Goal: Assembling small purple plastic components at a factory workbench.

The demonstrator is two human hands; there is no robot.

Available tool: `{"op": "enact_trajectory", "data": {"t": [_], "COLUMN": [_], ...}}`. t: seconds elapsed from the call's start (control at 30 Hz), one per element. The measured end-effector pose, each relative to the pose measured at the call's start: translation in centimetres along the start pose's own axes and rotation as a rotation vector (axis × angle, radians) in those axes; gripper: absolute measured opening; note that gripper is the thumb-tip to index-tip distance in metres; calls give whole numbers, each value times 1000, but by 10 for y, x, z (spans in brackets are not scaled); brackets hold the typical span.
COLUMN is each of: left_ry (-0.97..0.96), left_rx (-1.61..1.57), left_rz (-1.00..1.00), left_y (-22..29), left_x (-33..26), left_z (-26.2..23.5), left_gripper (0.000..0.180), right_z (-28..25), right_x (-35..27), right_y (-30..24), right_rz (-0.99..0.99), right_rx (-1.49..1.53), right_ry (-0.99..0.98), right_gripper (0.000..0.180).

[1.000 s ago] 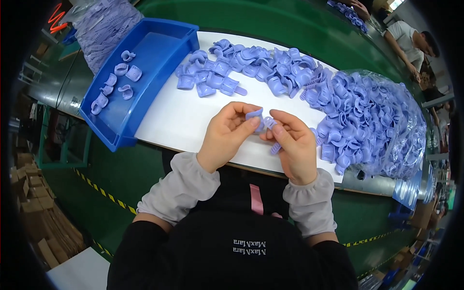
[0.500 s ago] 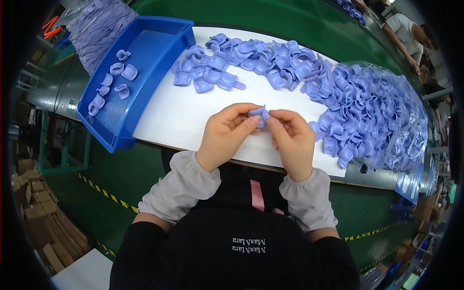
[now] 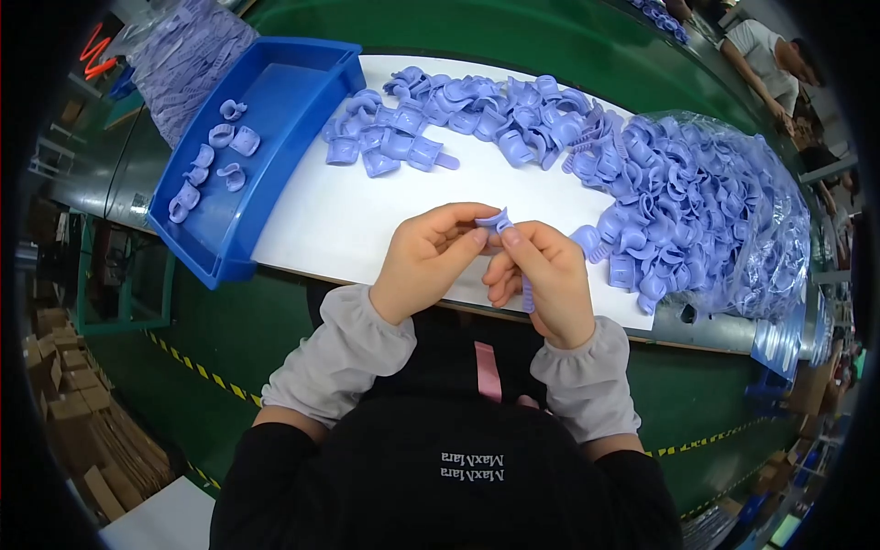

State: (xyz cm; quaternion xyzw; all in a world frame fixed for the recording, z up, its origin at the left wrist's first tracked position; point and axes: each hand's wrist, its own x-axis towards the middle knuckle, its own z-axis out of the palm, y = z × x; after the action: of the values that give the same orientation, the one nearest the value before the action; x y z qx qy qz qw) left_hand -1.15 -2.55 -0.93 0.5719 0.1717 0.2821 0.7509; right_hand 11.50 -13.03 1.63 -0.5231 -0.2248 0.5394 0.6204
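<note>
At nine o'clock from the hands lies a blue plastic tray [image 3: 302,110], glossy and steep-walled, its long axis running from about seven to one o'clock, with a few lilac clip halves [image 3: 215,156] scattered loosely on its floor. Beyond it, at eleven o'clock, sits a clear bag of lilac parts [image 3: 188,55], crinkled and full. The tray's right wall overlaps a white sheet [image 3: 339,229], matte and flat, that covers the green bench [image 3: 513,37]. In the middle of the sheet's near edge, the left hand [image 3: 426,261] is curled nearly closed, thumb and forefinger pinching a small lilac plastic clip piece [image 3: 495,220] from its left end. The piece is smooth, curved and shell-like, its long axis roughly level, from nine to three o'clock. The right hand [image 3: 541,275] meets it from the right, fingertips closed on the same piece, and seems also to tuck a thin lilac comb-like part [image 3: 527,293] along its palm, pointing to six o'clock. Both hands are equally near. At twelve o'clock a loose row of lilac pieces [image 3: 458,110] spreads across the sheet. At two o'clock, a large heap in an open clear bag [image 3: 706,220] lies closest to the right hand.
</note>
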Motion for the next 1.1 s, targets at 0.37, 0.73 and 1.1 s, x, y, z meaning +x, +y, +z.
{"op": "enact_trajectory", "data": {"t": [0.37, 0.73, 1.1], "left_ry": [-49, 14, -221], "left_rx": [313, 25, -62], "left_rz": [137, -63, -246], "left_y": [-4, 10, 27], "left_x": [1, -1, 2], "left_z": [-3, 2, -16], "left_gripper": [27, 23, 11], "right_z": [-1, -3, -11], "right_x": [-2, -1, -9], "right_y": [4, 6, 8], "right_rz": [-79, -121, -48], "right_rx": [-41, -105, -216], "right_ry": [-21, -13, -160], "right_gripper": [22, 20, 16]}}
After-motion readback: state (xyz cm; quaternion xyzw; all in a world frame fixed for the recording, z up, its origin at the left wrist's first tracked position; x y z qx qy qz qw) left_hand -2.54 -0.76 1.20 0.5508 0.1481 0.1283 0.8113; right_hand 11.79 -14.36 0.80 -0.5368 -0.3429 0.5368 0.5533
